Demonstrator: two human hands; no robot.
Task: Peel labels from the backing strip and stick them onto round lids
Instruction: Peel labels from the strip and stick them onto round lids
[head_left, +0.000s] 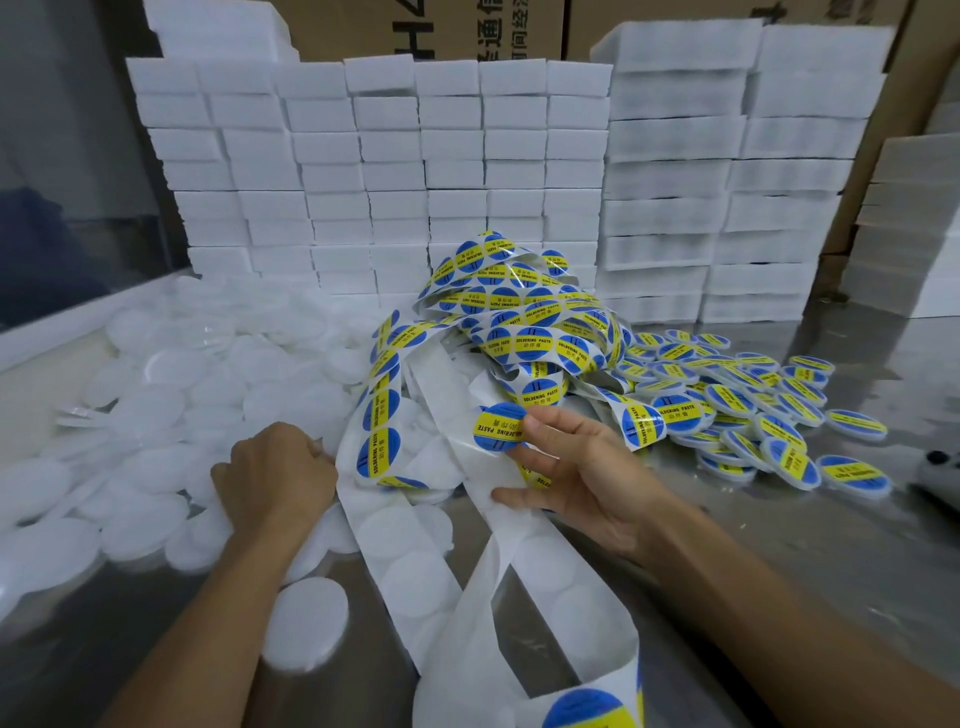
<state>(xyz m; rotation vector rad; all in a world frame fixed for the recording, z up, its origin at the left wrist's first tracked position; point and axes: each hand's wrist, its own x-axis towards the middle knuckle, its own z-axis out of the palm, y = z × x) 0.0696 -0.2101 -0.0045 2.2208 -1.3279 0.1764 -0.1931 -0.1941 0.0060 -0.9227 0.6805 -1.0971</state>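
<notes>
**Labels meet lids on a crowded steel tabletop**

A heap of plain white round lids (156, 415) fills the left side of the steel tabletop (779, 561), spilling toward its near edge, where a single bare lid (306, 623) lies apart from the pile. The person's left hand (275, 467) rests knuckles-up at the heap's right margin, fingers curled down among the lids; what they hold, if anything, cannot be told from this angle. Just beside it, the white backing strip (415, 561) loops across the middle of the tabletop, its emptied circles showing as pale outlines, with several blue-and-yellow labels still on the run that climbs toward the far edge. The right hand (576, 478) holds a blue-and-yellow label (501, 427) reading "SOLDERING PASTE" pinched at its right edge between thumb and fingers, the lower fingers pressed against the strip beneath it. Behind the hands, a tangled mound of unpeeled label strip (524, 322) rises at the centre. To the right, labelled lids (748, 405) lie scattered and overlapping toward the right edge. Stacks of white foam blocks (395, 171) line the far edge, with brown cardboard boxes (431, 26) standing behind them.
</notes>
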